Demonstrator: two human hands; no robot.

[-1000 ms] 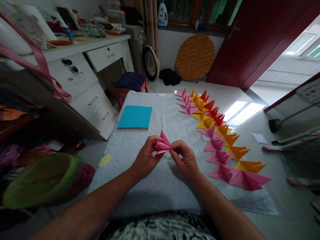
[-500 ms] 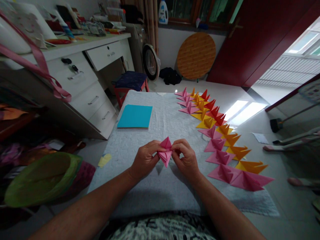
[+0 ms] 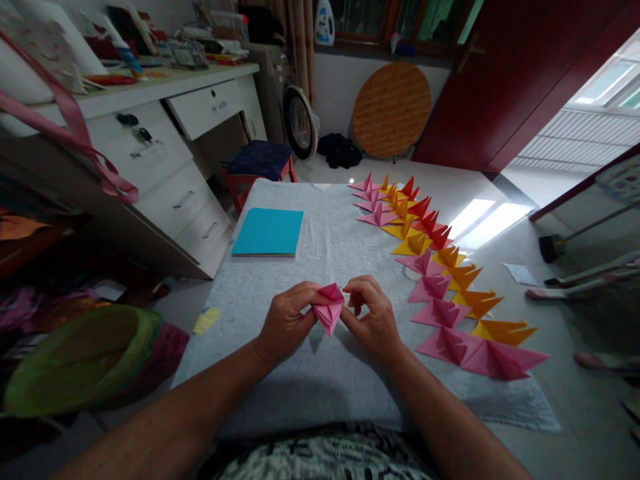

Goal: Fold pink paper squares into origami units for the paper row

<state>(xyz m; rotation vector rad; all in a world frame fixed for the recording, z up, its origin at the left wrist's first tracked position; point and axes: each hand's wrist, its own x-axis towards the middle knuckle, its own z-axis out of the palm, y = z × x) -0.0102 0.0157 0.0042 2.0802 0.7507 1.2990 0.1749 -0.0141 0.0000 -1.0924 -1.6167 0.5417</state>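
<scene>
A partly folded pink origami paper point(image 3: 330, 312) is pinched at its left side by my left hand point(image 3: 286, 319), thumb below and fingers above. Its lower end tapers to a point and its top spreads into a flap. At the paper's right edge, my right hand point(image 3: 373, 312) has its thumb and forefinger apart. Its thumb tip is close to the paper; whether it touches I cannot tell. To the right stand rows of folded paper cranes in pink point(image 3: 440, 313), yellow point(image 3: 477, 303) and red point(image 3: 425, 218).
A stack of blue square paper point(image 3: 269, 232) lies at the back left of the cloth-covered table point(image 3: 285, 400). A yellow scrap point(image 3: 207, 321) is by the left edge. A green-lined bin point(image 3: 85, 360) stands left, and a stool point(image 3: 257, 163) is behind the table.
My right thumb and forefinger have come apart and off the paper's right side. The pink paper's top has spread wider, while my left hand still holds it.
</scene>
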